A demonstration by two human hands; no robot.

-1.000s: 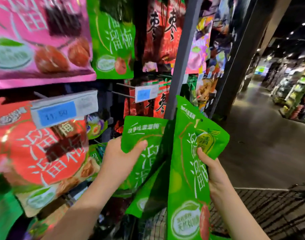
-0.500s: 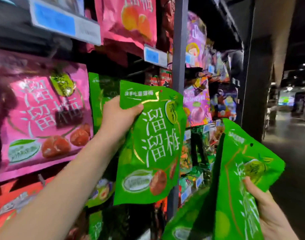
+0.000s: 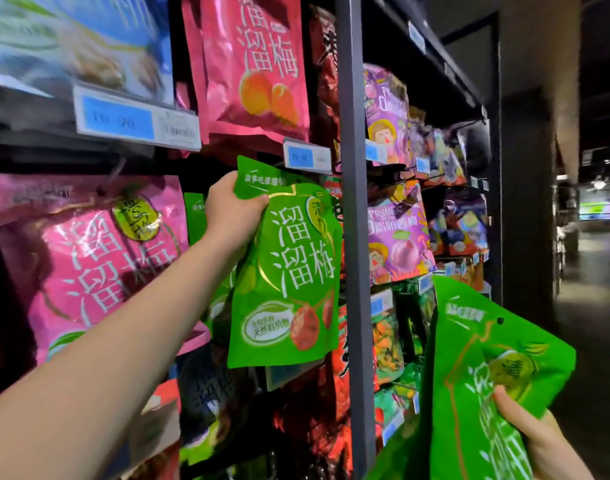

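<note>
My left hand [image 3: 229, 211] grips the top left corner of a green snack bag [image 3: 289, 271] with white Chinese lettering, holding it up in front of the shelf rack, just below a blue price tag [image 3: 307, 157]. More green bags [image 3: 194, 216] hang on the rack behind my left hand. My right hand [image 3: 535, 434] holds a second green snack bag [image 3: 483, 375] low at the bottom right, thumb pressed on its front.
A grey upright post [image 3: 353, 237] divides the rack. Pink bags [image 3: 89, 258] hang at left, a red-pink bag [image 3: 255, 64] above, purple bags [image 3: 393, 230] to the right of the post. A dark aisle [image 3: 594, 306] runs along the right.
My left hand has raised its green bag higher along the rack, toward the hook under the price tag. The right hand with its bag has dropped toward the bottom right of the view.
</note>
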